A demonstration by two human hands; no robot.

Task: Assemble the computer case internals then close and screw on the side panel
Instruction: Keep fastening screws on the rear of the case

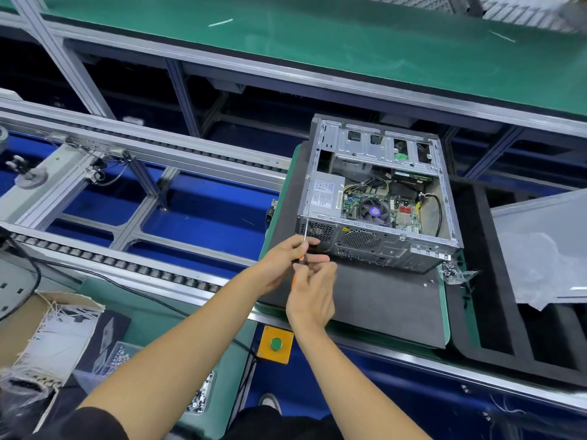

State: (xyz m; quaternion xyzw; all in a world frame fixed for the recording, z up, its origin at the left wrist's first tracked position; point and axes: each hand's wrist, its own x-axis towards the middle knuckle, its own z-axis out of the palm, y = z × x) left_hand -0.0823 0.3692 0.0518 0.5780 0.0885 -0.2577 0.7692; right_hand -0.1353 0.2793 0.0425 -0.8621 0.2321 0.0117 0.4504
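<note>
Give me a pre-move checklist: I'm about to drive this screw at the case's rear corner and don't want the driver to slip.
1. Both hands on the screwdriver: ok, left hand at the shaft, right hand round the orange handle.
2. Tip seated in the screw: cannot tell, too small.
3. Shaft reaches the near left corner of the computer case: ok.
4. Case flat on the black mat: ok.
5. Spare screws to hand: ok, bag of screws lies beside the case.
6. Side panel fitted: not ok, case is open and the panel lies to the right.
</note>
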